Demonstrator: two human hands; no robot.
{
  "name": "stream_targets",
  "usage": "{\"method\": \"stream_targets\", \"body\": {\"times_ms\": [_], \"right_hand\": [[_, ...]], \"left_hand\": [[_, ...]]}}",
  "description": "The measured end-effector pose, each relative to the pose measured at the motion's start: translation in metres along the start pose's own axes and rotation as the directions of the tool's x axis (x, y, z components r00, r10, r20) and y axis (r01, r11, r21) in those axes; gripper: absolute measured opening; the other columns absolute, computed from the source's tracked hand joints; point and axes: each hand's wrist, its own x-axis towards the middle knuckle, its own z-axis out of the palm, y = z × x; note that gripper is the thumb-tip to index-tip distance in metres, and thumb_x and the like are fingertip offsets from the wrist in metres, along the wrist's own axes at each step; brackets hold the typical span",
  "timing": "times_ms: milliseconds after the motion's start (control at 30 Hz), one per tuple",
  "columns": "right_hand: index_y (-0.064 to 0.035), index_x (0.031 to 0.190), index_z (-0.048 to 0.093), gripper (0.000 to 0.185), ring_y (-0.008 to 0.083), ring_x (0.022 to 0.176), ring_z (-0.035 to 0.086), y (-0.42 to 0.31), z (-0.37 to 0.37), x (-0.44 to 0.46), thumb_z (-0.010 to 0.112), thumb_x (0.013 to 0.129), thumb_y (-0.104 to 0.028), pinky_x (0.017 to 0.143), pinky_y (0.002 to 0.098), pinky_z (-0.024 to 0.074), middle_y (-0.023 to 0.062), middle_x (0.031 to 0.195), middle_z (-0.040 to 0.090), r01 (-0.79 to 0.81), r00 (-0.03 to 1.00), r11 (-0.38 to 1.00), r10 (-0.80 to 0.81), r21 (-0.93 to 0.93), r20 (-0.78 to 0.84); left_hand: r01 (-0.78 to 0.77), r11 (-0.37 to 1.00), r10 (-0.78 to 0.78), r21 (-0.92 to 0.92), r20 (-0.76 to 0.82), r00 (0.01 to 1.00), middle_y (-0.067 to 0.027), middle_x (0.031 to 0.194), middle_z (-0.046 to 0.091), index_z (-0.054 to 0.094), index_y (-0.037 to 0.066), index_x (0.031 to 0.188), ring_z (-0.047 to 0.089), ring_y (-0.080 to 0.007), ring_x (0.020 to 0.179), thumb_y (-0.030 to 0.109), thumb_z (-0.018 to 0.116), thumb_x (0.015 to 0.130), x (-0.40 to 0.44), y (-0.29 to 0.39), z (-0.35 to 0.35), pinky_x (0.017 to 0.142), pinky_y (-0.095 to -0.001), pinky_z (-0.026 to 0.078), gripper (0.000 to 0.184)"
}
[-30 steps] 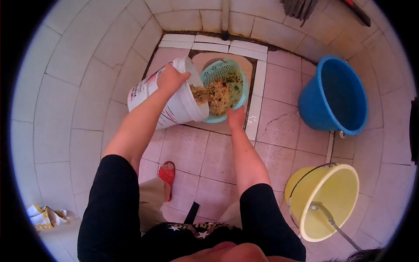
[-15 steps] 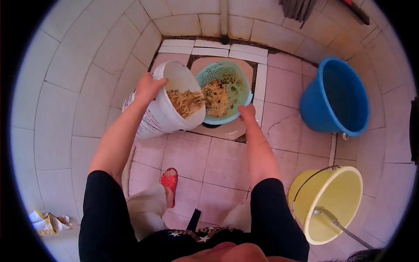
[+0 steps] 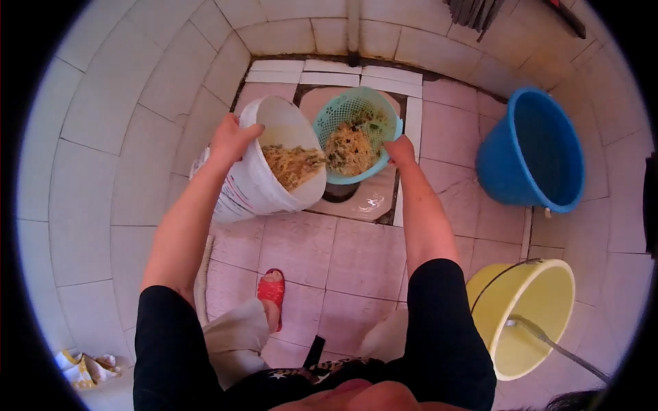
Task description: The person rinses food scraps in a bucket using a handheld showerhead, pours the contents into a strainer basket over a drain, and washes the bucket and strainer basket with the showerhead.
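My left hand [image 3: 233, 140] grips the rim of a white bucket [image 3: 240, 185], which is tilted on its side with its mouth toward the colander. Wet, yellowish-brown scraps [image 3: 291, 166] lie inside near its lip. My right hand [image 3: 399, 151] is closed on the right edge of a light-green colander [image 3: 340, 109], which leans toward the bucket. A clump of the same scraps [image 3: 349, 149] sits in the colander, against the bucket's lip. Beneath the colander is a squat toilet pan [image 3: 363, 203], its dark opening partly showing.
A blue bucket [image 3: 500, 161] stands at the right. Below it is a yellow bucket [image 3: 493, 294] with a hose [image 3: 558, 348] in it. Grey mop strands [image 3: 476, 15] hang at the top. My foot in a red slipper [image 3: 271, 293] is on the pink tiles. Crumpled packaging [image 3: 88, 370] lies lower left.
The white bucket has moved left and turned its mouth more into view, showing the scraps inside. The colander, with my right hand on it, has shifted right and tilted, uncovering part of the pan.
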Motion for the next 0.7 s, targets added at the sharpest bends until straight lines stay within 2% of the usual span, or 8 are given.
{"method": "stream_targets", "body": {"times_ms": [133,233,300,433,567,633,667,700], "right_hand": [[0.0065,0.103,0.053,0.038,0.0304,0.065,0.066,0.001,0.014,-0.003,0.06,0.074,-0.016,0.058,0.0382,0.0527,0.0208,0.091,0.064,0.009,0.998,0.999,-0.006,0.044,-0.069],[0.0069,0.103,0.051,0.038,0.0302,0.063,0.065,0.008,0.024,-0.007,0.06,0.075,-0.017,0.056,0.0383,0.0524,0.0202,0.087,0.064,0.025,0.993,0.996,-0.015,0.084,-0.121],[0.0047,0.091,0.056,0.033,0.0214,0.045,0.057,0.014,0.035,-0.011,0.068,0.075,-0.021,0.039,0.034,0.0453,0.0146,0.071,0.062,0.087,0.97,0.981,-0.043,0.176,-0.24],[0.0023,0.09,0.055,0.033,0.0214,0.046,0.057,0.019,0.045,-0.025,0.068,0.076,-0.024,0.039,0.034,0.0452,0.0139,0.074,0.062,0.089,0.972,0.957,-0.024,0.274,-0.232],[-0.0001,0.096,0.053,0.033,0.0212,0.045,0.055,0.009,0.04,-0.046,0.065,0.077,-0.025,0.038,0.0349,0.0456,0.0121,0.073,0.06,0.064,0.984,0.943,-0.006,0.327,-0.175],[-0.0001,0.097,0.052,0.032,0.0225,0.045,0.056,0.003,0.035,-0.055,0.064,0.077,-0.022,0.038,0.0361,0.0473,0.0121,0.074,0.06,-0.059,0.994,0.924,0.09,0.377,-0.065],[-0.0002,0.101,0.05,0.033,0.0246,0.049,0.06,0.005,0.031,-0.064,0.062,0.077,-0.02,0.038,0.0374,0.0484,0.0131,0.076,0.06,0.058,0.997,0.906,-0.031,0.419,-0.07],[-0.0002,0.101,0.05,0.033,0.0246,0.049,0.06,0.01,0.032,-0.064,0.062,0.077,-0.02,0.038,0.0374,0.0484,0.0131,0.076,0.06,0.064,0.996,0.906,-0.034,0.418,-0.078]], "left_hand": [[-0.031,0.999,0.032,0.022,-0.037,0.999,-0.0184,0.084,0.062,0.05,-0.006,0.102,0.063,-0.0247,0.065,0.039,0.071,0.064,-0.001,-0.002,0.0,0.048,-0.0356,0.049,0.063],[-0.02,0.999,0.02,0.049,-0.001,1.0,-0.0189,0.085,0.062,0.05,-0.007,0.103,0.063,-0.0252,0.067,0.039,0.071,0.064,-0.002,0.002,-0.001,0.049,-0.0361,0.05,0.064],[-0.011,0.998,0.011,0.055,0.003,1.0,-0.0194,0.085,0.062,0.05,-0.007,0.102,0.064,-0.0259,0.068,0.039,0.07,0.064,-0.003,0.004,-0.002,0.051,-0.0364,0.051,0.063],[-0.014,0.997,0.013,0.076,0.016,1.0,-0.0205,0.084,0.063,0.05,-0.007,0.102,0.064,-0.0267,0.067,0.04,0.07,0.064,-0.01,0.012,-0.001,0.053,-0.0368,0.051,0.064],[-0.058,0.994,0.063,0.088,-0.053,0.997,-0.0222,0.086,0.063,0.05,-0.008,0.103,0.065,-0.027,0.065,0.04,0.069,0.065,0.008,-0.008,0.009,0.053,-0.0371,0.051,0.064],[-0.076,0.993,0.082,0.089,-0.07,0.994,-0.0228,0.086,0.063,0.05,-0.009,0.103,0.065,-0.0272,0.065,0.04,0.069,0.065,0.007,-0.004,0.008,0.054,-0.0372,0.051,0.065],[-0.051,0.996,0.055,0.066,-0.049,0.997,-0.0229,0.087,0.063,0.05,-0.009,0.104,0.065,-0.0274,0.066,0.041,0.069,0.065,0.006,-0.002,0.006,0.054,-0.0371,0.051,0.066],[-0.026,0.999,0.028,0.044,-0.027,0.999,-0.0231,0.087,0.063,0.05,-0.009,0.105,0.065,-0.0277,0.066,0.041,0.07,0.066,0.004,0.0,0.004,0.054,-0.037,0.051,0.066]]}}
